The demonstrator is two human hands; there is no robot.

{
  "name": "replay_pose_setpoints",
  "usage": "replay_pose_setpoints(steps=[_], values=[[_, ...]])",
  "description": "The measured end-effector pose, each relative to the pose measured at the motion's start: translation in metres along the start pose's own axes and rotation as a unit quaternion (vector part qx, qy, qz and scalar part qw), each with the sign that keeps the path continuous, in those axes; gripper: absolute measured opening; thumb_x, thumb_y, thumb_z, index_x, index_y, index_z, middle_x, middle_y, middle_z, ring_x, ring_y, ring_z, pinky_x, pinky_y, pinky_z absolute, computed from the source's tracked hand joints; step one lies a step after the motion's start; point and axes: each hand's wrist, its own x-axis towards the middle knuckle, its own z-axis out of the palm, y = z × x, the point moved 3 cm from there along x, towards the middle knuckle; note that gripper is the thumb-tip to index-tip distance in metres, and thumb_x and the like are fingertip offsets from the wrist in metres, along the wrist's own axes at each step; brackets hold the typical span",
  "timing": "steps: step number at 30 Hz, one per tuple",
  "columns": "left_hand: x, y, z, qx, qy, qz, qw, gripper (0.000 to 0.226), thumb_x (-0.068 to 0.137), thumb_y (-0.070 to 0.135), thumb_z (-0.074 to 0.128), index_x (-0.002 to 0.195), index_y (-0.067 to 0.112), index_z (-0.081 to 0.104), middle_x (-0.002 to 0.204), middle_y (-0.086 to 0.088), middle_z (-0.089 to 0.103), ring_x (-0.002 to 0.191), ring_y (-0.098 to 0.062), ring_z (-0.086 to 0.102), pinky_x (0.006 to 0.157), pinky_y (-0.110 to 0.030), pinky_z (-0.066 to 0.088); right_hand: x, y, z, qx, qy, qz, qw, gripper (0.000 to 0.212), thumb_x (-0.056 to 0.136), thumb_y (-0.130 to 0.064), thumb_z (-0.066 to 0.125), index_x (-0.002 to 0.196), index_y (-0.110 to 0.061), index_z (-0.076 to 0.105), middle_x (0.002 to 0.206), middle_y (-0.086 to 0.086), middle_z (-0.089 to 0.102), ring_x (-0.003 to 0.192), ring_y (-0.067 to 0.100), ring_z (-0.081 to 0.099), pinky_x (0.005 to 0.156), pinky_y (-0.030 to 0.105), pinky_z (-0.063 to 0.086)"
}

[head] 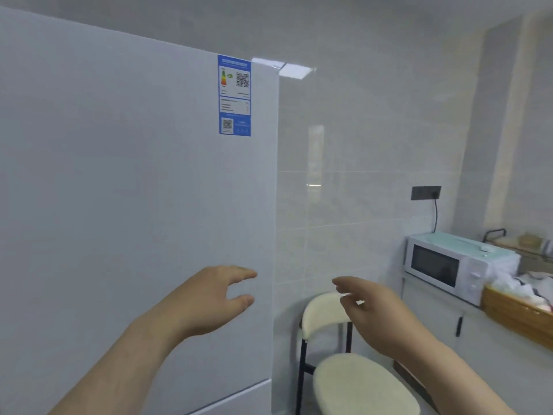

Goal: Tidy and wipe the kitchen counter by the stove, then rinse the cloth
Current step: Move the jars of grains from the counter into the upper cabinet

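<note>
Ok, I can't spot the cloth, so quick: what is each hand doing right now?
Left hand: open, holding nothing.
Right hand: open, holding nothing.

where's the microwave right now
In the head view the white microwave sits at the right on the counter against the tiled wall, below a dark wall socket and beside a wicker basket.

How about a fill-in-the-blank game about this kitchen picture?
1. The blue sticker is stuck on the big white ____.
2. Right beside the woven basket sits a white ____.
3. Below the right hand stands a cream-cushioned ____.
4. The left hand and the right hand are holding ____.

Missing words: fridge; microwave; chair; nothing.
</note>
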Motion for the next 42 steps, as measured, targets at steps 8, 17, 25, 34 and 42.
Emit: replay_pose_setpoints(steps=[8,17,25,34,42], values=[[0.063,0.114,0.087,-0.070,-0.056,0.127,0.988,0.043,0.092,0.038,0.058,0.134,0.038,0.051,0.137,0.024,0.047,0.107,0.008,0.040,0.090,-0.014,0.032,-0.069,0.091,-0.092,-0.103,0.053,0.103,0.988,0.035,0.096,-0.029,0.053,0.130,-0.036,0.056,0.122,-0.020,0.060,0.106,-0.001,0.057,0.094,0.024,0.049],[0.110,0.227,0.178,-0.066,-0.139,0.302,0.941,0.047,0.092,0.044,0.055,0.138,0.039,0.046,0.143,0.020,0.046,0.129,-0.001,0.043,0.108,-0.024,0.036,-0.170,0.152,-0.165,-0.208,0.114,0.296,0.925,0.039,0.098,-0.032,0.050,0.137,-0.038,0.048,0.135,-0.019,0.054,0.122,0.003,0.050,0.105,0.028,0.044],[0.122,0.293,0.255,-0.105,-0.238,0.422,0.868,0.052,0.090,0.048,0.057,0.140,0.043,0.042,0.146,0.022,0.040,0.135,0.000,0.036,0.111,-0.024,0.031,-0.277,0.163,-0.177,-0.194,0.217,0.498,0.817,0.039,0.097,-0.030,0.055,0.135,-0.033,0.051,0.131,-0.017,0.055,0.109,0.000,0.051,0.100,0.024,0.045],[0.069,0.374,0.304,-0.138,-0.309,0.575,0.745,0.050,0.091,0.049,0.055,0.139,0.040,0.043,0.144,0.019,0.044,0.133,-0.002,0.039,0.109,-0.025,0.033,-0.380,0.109,-0.143,-0.215,0.311,0.639,0.669,0.039,0.095,-0.031,0.056,0.134,-0.034,0.053,0.131,-0.017,0.055,0.117,0.005,0.053,0.102,0.027,0.044],[-0.079,0.449,0.288,-0.186,-0.359,0.704,0.584,0.046,0.092,0.048,0.053,0.137,0.041,0.045,0.140,0.026,0.044,0.123,0.004,0.044,0.104,-0.019,0.035,-0.496,-0.008,-0.115,-0.229,0.414,0.726,0.499,0.036,0.094,-0.028,0.059,0.130,-0.034,0.057,0.120,-0.020,0.057,0.103,0.000,0.054,0.094,0.022,0.044]])
